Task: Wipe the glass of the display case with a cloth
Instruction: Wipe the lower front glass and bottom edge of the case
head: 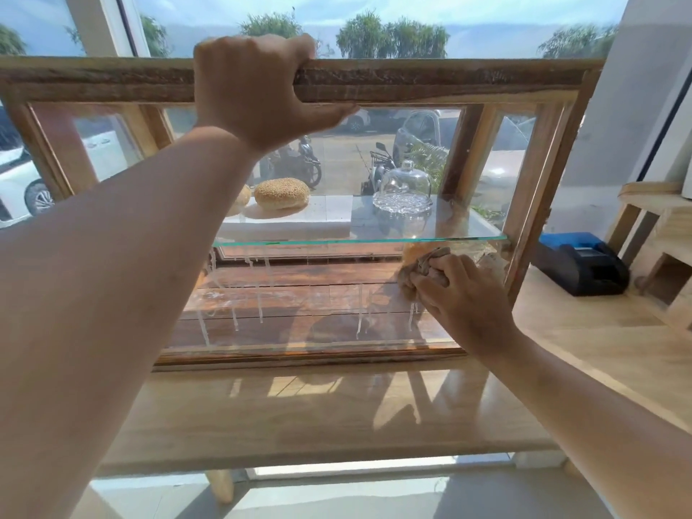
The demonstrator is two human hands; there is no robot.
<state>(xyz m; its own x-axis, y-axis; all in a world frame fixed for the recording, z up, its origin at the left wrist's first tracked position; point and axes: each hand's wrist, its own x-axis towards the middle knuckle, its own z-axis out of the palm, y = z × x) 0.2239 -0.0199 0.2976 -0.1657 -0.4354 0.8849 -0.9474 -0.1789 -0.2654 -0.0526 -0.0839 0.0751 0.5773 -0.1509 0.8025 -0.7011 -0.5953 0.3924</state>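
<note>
A wooden-framed display case [449,82] stands on a light wooden counter in front of me. Its front glass pane [299,294] carries white streaks of cleaning fluid running down the lower half. My left hand [254,91] grips the top wooden rail of the case, fingers curled over it. My right hand [458,294] presses a crumpled beige cloth [419,273] against the glass at the lower right, close to the frame's right post. Inside, a sesame bun [281,193] and a clear glass dome [406,185] sit on a glass shelf [359,240].
The light wooden counter [318,413] runs under the case and off to the right. A black and blue device [582,264] sits right of the case, beside a small wooden stand [659,234]. Behind the case a window shows parked motorbikes and cars.
</note>
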